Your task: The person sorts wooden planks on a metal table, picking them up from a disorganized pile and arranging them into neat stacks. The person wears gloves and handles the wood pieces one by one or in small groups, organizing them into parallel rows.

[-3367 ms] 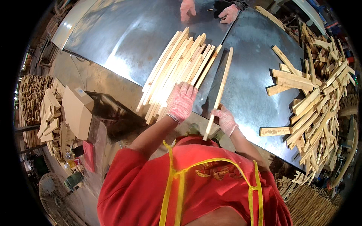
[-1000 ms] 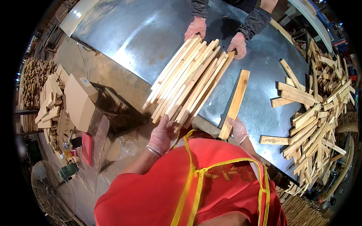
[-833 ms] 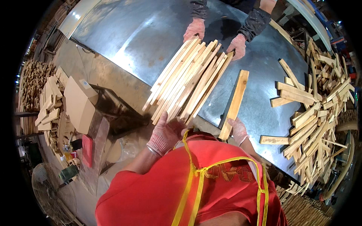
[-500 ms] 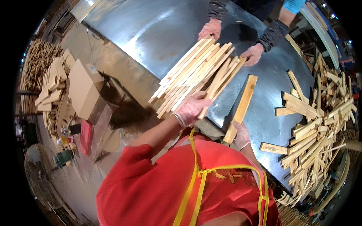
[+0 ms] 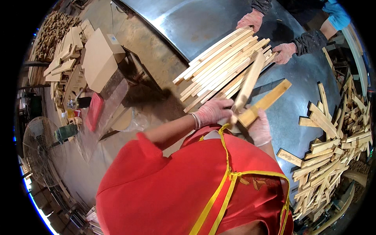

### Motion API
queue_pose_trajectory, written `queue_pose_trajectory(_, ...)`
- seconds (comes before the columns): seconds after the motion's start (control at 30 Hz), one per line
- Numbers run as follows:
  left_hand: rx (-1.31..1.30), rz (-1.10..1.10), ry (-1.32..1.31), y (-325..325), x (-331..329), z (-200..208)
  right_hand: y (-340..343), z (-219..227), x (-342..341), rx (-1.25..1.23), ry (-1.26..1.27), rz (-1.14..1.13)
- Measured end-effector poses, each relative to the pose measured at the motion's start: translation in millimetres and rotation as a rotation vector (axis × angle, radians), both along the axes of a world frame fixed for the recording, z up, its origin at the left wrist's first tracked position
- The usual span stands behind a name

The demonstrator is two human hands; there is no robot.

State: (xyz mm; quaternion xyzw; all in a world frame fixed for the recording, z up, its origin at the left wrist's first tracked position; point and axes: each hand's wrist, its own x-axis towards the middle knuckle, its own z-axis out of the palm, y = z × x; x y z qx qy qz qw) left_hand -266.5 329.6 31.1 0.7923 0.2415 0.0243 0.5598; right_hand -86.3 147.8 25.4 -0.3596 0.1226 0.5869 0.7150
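My left hand point(image 5: 213, 112), in a pale pinkish work glove, is closed on the near end of a wooden strip point(image 5: 250, 80), slightly blurred and tilted up in front of the row. A second wooden strip point(image 5: 270, 100), pointing up and right, is gripped by my gloved right hand point(image 5: 260, 128). The near ends of both strips come close together between my hands. Beyond them lies a row of pale wooden strips point(image 5: 219, 58), side by side and jutting past the table's left edge. A co-worker's two gloved hands point(image 5: 250, 19) touch the row's far ends.
The shiny metal table point(image 5: 188, 31) stretches under the work. A jumbled heap of wooden pieces point(image 5: 321, 156) covers its right side. On the left are a cardboard box point(image 5: 100, 62), a red object point(image 5: 94, 111), a wire-caged fan point(image 5: 41, 150) and stacked wood point(image 5: 58, 29).
My left hand has drawn a strip away from the row toward my right hand. The right-hand strip has tilted further right. The whole view has shifted, moving the row up and right.
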Motion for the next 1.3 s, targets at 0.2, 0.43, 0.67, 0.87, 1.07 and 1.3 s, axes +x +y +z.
queue_pose_trajectory(0.2,0.414,-0.114,0.196,-14.7,27.4,29.4,39.1,-45.0,-22.8,-0.275,-0.199,-0.077)
queue_pose_trajectory(0.43,0.102,0.915,0.179,83.8,-82.9,-55.6,22.3,-20.6,-2.5,-0.415,-0.347,-0.008)
queue_pose_trajectory(0.67,-1.001,0.462,-0.104,127.3,-51.6,-54.3,44.6,-41.3,0.4,-0.313,-0.287,-0.010)
queue_pose_trajectory(0.87,-0.836,0.636,0.009,133.7,-10.8,-29.4,50.0,-43.7,7.0,-0.253,-0.268,-0.028)
queue_pose_trajectory(1.07,-0.679,0.686,0.295,133.9,10.9,-43.3,37.7,-55.8,14.5,-0.243,-0.210,-0.059)
queue_pose_trajectory(1.3,-0.085,0.548,0.288,124.0,15.8,-22.8,21.7,-42.4,14.2,-0.336,-0.195,-0.090)
